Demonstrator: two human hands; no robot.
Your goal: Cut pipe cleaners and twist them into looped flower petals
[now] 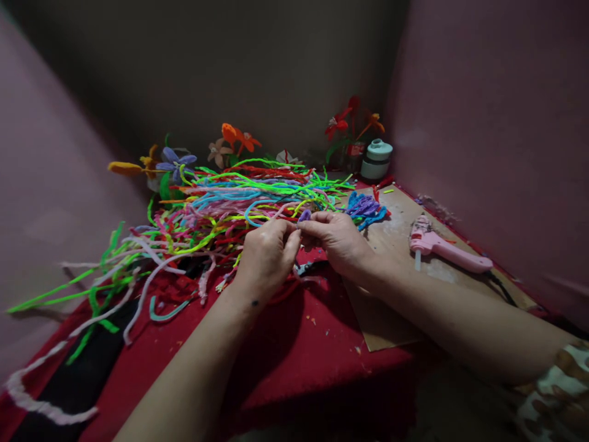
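Observation:
My left hand [265,250] and my right hand [339,243] meet fingertip to fingertip above the front of the table. Pinched between them is a small purple pipe cleaner [304,215], with a bent fuzzy end standing up over the fingers; the rest of it is hidden. Just behind my hands spreads a big pile of pipe cleaners [248,184] in green, pink, blue, red and yellow. A bundle of blue and purple pipe cleaner pieces [365,207] lies past my right hand. Partly covered by my hands, a grey tool [306,268] rests on the red cloth.
A pink glue gun [453,250] lies on a brown board [391,325] at the right, its cord trailing. Pipe cleaner flowers [175,162] and a pale blue-topped jar [377,159] stand at the back. Red cloth [294,362] covers the table; walls enclose both sides.

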